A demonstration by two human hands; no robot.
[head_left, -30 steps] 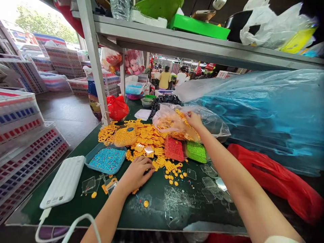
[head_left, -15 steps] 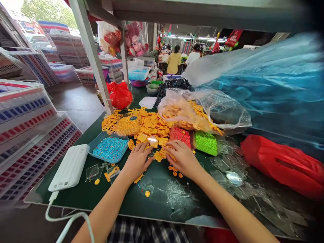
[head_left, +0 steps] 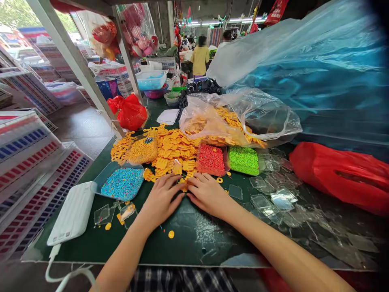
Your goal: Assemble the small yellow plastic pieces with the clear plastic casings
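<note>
My left hand [head_left: 160, 199] rests at the front edge of a heap of flat orange plastic pieces [head_left: 174, 148]. Its fingers are stretched and the thumb stands apart. Facing it from the other side, my right hand [head_left: 208, 194] has its fingers extended and its thumb apart too. Between both sets of fingertips lie a few orange pieces [head_left: 184, 185], partly covered by the fingers. Left of the heap is a tray of blue beads [head_left: 123, 182]. A tray of yellow beads [head_left: 142, 151] sits on the heap's left part. Trays of red beads [head_left: 211, 159] and green beads [head_left: 244, 159] stand right of it.
A white power bank [head_left: 73, 213] with a cable lies at left. Clear plastic squares [head_left: 270, 202] spread across the right, beside a red bag [head_left: 340, 174]. An open clear bag [head_left: 219, 117] of orange pieces lies behind. A shelf post [head_left: 75, 65] rises at back left.
My hands have come closer together at the heap's front edge, the right one moving left. Round orange bits by my right hand are no longer seen. The camera view has shifted and tilted.
</note>
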